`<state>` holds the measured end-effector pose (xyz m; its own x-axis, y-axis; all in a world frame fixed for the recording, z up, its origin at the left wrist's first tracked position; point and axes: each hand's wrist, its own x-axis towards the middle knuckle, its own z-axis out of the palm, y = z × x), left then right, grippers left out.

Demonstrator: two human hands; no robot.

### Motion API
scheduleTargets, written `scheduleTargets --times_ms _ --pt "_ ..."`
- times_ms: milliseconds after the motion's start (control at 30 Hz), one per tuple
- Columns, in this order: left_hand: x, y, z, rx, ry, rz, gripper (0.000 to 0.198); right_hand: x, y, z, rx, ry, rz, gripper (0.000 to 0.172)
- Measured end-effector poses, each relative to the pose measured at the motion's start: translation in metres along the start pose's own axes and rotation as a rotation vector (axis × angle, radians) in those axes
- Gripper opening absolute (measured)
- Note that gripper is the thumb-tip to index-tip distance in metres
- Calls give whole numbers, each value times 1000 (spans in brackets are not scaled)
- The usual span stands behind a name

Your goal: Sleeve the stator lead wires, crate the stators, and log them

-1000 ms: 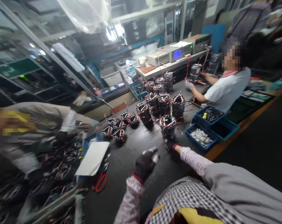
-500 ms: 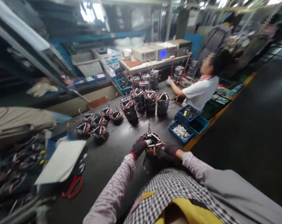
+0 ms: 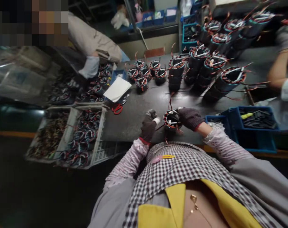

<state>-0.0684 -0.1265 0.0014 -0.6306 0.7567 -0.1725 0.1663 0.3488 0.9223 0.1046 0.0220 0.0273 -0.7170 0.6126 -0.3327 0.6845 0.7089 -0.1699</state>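
Note:
A motor stator (image 3: 172, 119), a dark ring with white and orange-red windings and loose leads, stands on the dark bench before me. My right hand (image 3: 191, 118), in a dark knit glove, grips its right rim with fingers curled over the edge. Left of the stator, slightly apart from it, my left hand (image 3: 148, 126) is closed in a dark glove with pale fingertips. A thin dark wire lead runs from those fingertips to the stator. More leads stick up behind the ring and hang at its front.
Single stators (image 3: 144, 74) and stacked stators (image 3: 176, 74) stand beyond. Red-handled scissors (image 3: 117, 109) lie by white paper (image 3: 117, 89). Blue bins (image 3: 257, 118) flank the right, crates of stators (image 3: 83, 136) the left. A co-worker's arm (image 3: 280, 68) reaches in at right; another person's sleeve (image 3: 90, 66) is at left.
The view has swung left and down, bringing the crates and another person into sight. My left hand has come off the stator's left rim; my right hand has moved up onto its right rim.

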Motion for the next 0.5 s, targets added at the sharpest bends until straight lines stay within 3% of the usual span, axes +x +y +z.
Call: scheduleTargets --times_ms 33,100,233,300,400,500 --pt "-7 6 -11 -24 52 44 41 1 0 -2 -34 -12 -13 41" --pt "-16 19 -23 35 -42 146 38 1 4 -4 -75 -45 -38 43" --pt "1 34 -6 461 -606 381 38 5 8 -5 -88 -16 -109 43" --pt "22 37 11 698 -785 480 42 11 0 -5 -96 57 -179 40" --pt "49 46 30 992 -922 514 44 21 -18 -6 -114 81 -216 34" --pt "63 54 35 1215 -940 472 43 33 -26 -6 -104 119 -161 31"
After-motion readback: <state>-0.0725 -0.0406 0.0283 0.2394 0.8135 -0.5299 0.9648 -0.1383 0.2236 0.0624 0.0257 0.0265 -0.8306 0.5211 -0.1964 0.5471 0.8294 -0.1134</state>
